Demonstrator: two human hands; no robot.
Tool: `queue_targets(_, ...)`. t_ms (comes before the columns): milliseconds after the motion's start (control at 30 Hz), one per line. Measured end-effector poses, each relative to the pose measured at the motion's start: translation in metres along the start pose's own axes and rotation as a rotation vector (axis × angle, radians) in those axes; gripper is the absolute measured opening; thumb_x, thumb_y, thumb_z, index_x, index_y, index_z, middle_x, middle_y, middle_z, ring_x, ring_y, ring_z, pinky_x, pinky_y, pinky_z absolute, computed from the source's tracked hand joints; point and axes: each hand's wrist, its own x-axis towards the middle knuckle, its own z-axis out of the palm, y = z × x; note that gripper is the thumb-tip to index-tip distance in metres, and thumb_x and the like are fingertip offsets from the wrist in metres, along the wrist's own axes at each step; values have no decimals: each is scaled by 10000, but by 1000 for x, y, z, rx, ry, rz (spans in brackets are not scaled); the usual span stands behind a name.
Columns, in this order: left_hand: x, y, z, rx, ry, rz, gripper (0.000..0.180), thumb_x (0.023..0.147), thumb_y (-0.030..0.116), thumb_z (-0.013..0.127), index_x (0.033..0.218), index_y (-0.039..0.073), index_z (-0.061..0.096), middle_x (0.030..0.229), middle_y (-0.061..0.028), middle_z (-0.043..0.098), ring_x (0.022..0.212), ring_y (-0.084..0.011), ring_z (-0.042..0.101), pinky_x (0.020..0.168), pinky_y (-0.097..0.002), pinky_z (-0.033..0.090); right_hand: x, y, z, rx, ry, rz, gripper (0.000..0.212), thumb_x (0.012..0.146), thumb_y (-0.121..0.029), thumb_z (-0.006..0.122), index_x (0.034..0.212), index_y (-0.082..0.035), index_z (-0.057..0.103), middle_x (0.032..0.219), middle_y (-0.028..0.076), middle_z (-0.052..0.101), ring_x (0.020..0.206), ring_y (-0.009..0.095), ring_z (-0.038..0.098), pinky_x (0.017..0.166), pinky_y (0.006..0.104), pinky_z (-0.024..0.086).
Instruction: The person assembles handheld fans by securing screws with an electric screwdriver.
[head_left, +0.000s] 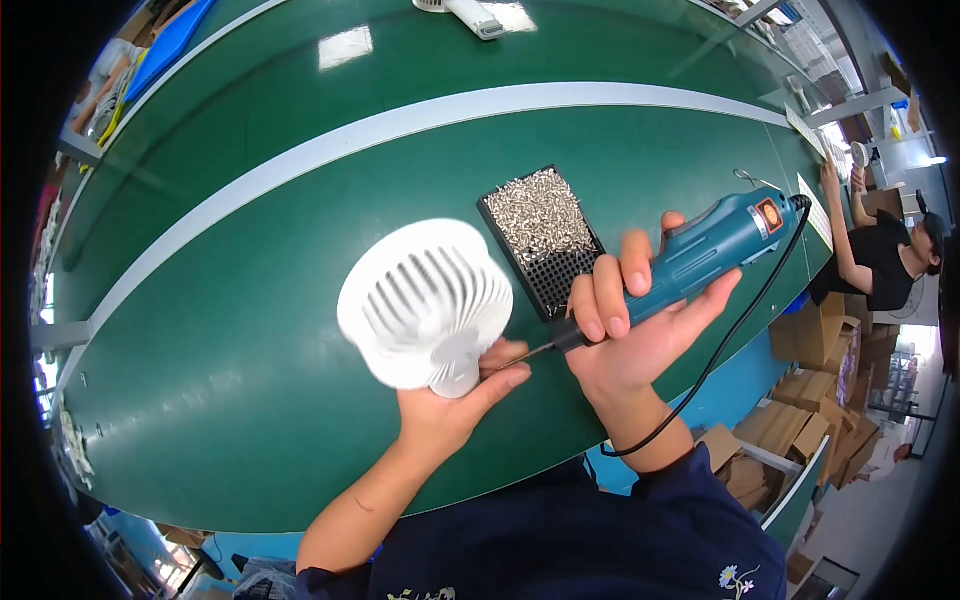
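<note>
My left hand point(447, 412) is wrapped around the narrow neck of a white slotted plastic part point(430, 300), which looks like a handheld fan's housing. The part is somewhat blurred, its round slotted head tilted up and to the left. A blue electric screwdriver point(700, 240) lies in my right hand point(640, 330), fingers curled over its body. Its thin bit points left and reaches my left hand's fingertips at the neck; whether the tip touches a screw is hidden. Just beyond both hands sits a black perforated tray point(562, 278) heaped with small silver screws point(540, 215).
A black cable point(735, 345) hangs from the screwdriver past my right forearm. Across the green table point(250, 330) runs a white strip point(400, 118). Another white fan part point(470, 15) lies beyond it. To the right, a co-worker point(890, 255) works near cardboard boxes point(800, 400).
</note>
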Motion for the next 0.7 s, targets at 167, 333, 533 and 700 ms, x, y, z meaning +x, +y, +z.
queue_targets(167, 11, 0, 0, -252, 194, -50, 269, 945, 198, 536, 1057, -41, 485, 1007, -193, 613, 915, -269, 644, 794, -408, 541, -8, -2, -12, 73, -237, -61, 652, 891, -696, 283, 1238, -156, 401, 726, 41, 446, 429, 144, 401, 379, 285, 353)
queue_targets(333, 15, -2, -6, -433, 248, -170, 258, 955, 220, 525, 1100, 17, 462, 1029, -168, 601, 903, -252, 626, 839, -383, 509, -27, -4, -11, -42, -584, -134, 620, 871, -630, 468, 1258, -155, 371, 807, 130, 510, 516, 251, 497, 462, 356, 399)
queue_targets(533, 15, 4, -8, -479, 213, -166, 275, 951, 223, 544, 1083, 0, 449, 1065, -218, 601, 1009, -319, 626, 917, -437, 497, -38, 10, 1, -144, -708, -182, 572, 861, -635, 480, 1212, -193, 388, 695, 77, 491, 411, 205, 475, 367, 327, 399)
queue_targets(700, 14, 3, -10, -498, 209, -176, 277, 948, 227, 549, 1081, 6, 449, 1039, -220, 610, 981, -326, 635, 912, -440, 498, -47, 10, 8, -23, -596, -113, 394, 942, -455, 442, 1152, -122, 440, 757, 162, 529, 528, 261, 487, 493, 358, 406)
